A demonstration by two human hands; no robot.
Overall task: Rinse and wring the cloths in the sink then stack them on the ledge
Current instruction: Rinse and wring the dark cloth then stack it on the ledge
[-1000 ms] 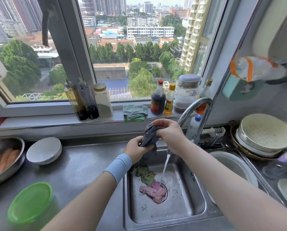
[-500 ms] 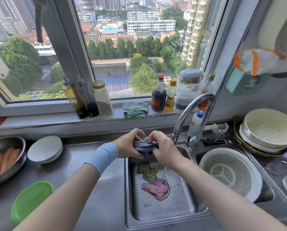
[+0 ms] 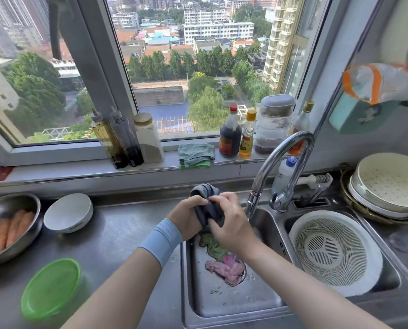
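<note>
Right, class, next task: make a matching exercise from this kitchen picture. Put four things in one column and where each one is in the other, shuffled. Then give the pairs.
Things
1. grey cloth
2. pink cloth
3. teal cloth
4. white colander

Places
A. folded on the window ledge
B. in the right basin
C. gripped by the left hand and right hand
D. on the floor of the left basin, at the drain

Pairs: 1-C, 2-D, 3-A, 4-B
</note>
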